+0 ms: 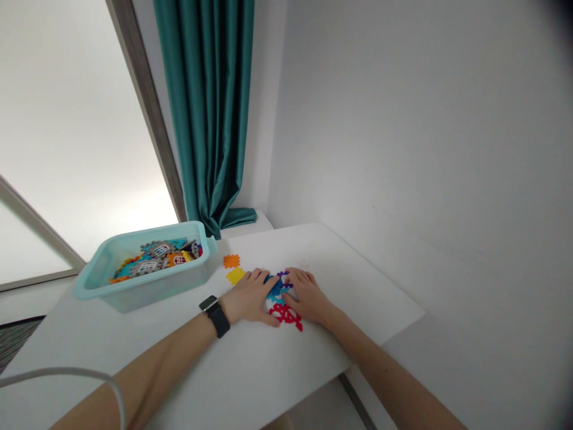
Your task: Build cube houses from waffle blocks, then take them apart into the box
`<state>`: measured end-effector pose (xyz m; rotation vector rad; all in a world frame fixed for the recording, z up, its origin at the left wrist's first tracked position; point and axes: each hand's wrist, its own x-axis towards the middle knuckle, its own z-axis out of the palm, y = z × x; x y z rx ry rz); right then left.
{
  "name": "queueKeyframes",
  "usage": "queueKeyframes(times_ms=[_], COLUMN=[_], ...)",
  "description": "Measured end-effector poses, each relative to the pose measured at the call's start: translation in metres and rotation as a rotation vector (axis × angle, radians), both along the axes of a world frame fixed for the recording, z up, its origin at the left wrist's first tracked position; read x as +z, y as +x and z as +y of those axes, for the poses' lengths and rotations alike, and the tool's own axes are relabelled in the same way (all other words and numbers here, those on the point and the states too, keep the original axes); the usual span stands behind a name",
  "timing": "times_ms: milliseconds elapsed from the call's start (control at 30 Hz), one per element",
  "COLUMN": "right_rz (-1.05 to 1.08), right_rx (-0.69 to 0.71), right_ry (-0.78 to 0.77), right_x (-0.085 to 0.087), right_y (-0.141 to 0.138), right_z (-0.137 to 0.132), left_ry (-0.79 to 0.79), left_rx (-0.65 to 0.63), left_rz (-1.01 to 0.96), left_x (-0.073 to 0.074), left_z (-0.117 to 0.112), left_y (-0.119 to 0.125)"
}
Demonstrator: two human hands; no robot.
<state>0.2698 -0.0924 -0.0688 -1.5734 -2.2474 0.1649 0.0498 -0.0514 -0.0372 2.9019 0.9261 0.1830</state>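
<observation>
Between my hands, a joined group of flat interlocking plastic pieces lies on the white table (pixel 268 370). It has a dark blue piece (pixel 275 288), a light blue piece (pixel 276 298), a purple piece (pixel 285 279) and a red piece (pixel 286 314) nearest me. My left hand (pixel 253 297), with a black watch on its wrist, is around the left side, fingertips on the dark blue piece and thumb by the red one. Curled at the right side, my right hand (pixel 308 297) grips the purple piece between fingers and thumb. The hands partly hide the group.
A pale teal bin (pixel 161 280) at the left holds several coloured pieces (pixel 156 257). An orange piece (pixel 231 261) and a yellow piece (pixel 235 275) lie beyond my left hand. A white piece (pixel 304 263) is behind my right. A cable (pixel 67 371) crosses the lower left.
</observation>
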Motion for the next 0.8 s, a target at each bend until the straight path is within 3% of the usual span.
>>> queueKeyframes(times_ms=[200,600,800], right_rz=[0.028,0.006,0.028], right_rx=[0.06,0.095,0.089], right_ry=[-0.031,0.031,0.032], right_x=[0.001,0.002,0.0], right_y=[0.004,-0.002,-0.002], right_z=[-0.006,-0.007,-0.009], left_ry=[0.018,-0.095,-0.064], left_rx=[-0.007,0.035,-0.091], left_rz=[-0.03,-0.097,-0.138], left_x=[0.002,0.002,-0.002], left_z=[0.004,0.015,0.009], left_y=[0.003,0.003,-0.001])
